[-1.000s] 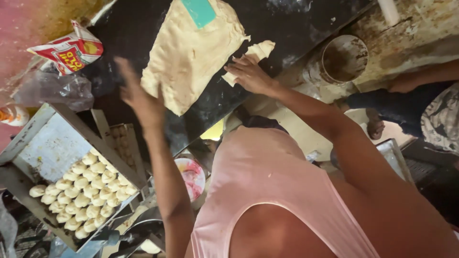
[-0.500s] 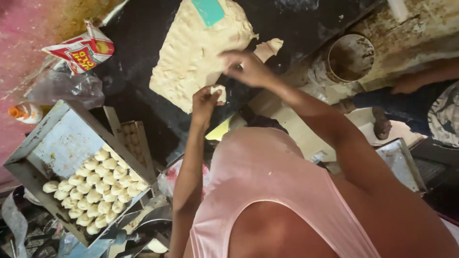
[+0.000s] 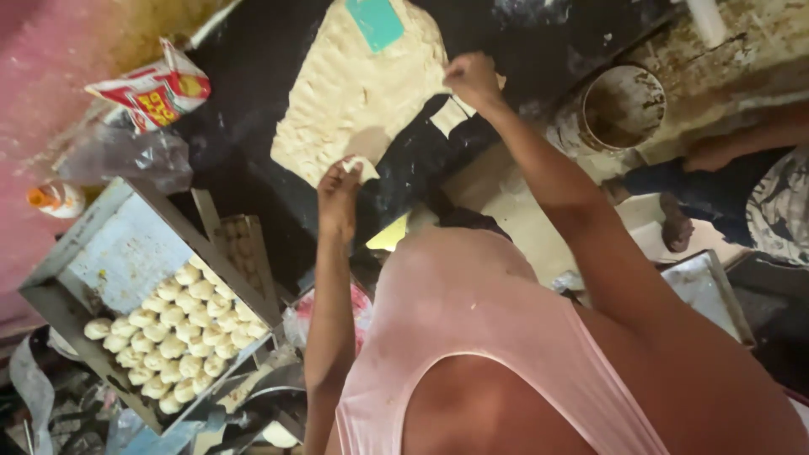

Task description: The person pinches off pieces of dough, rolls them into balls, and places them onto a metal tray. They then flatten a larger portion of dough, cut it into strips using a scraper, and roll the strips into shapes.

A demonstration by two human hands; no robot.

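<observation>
Head view, looking down over a pink sleeveless top that fills the near middle of the frame and hides whatever lies under it. Left hand is raised at the near edge of a flat, pale dough sheet and pinches a small dough piece between its fingertips. Right hand reaches farther, closed on the right edge of the dough sheet beside a torn strip; what exactly lies inside its fingers cannot be told. The dough sheet rests on a dark, floured work surface in the far middle, with a teal scraper lying on its far end. On the left, a grey metal tray holds rows of small pale dough balls in its near half. Farther left lie a red, white and yellow printed bag, a crumpled clear plastic bag and an orange-capped bottle. On the right stands a round metal tin, and another person's arm lies past it, well apart from both hands. A second metal tray sits near right, partly covered by the right forearm.
</observation>
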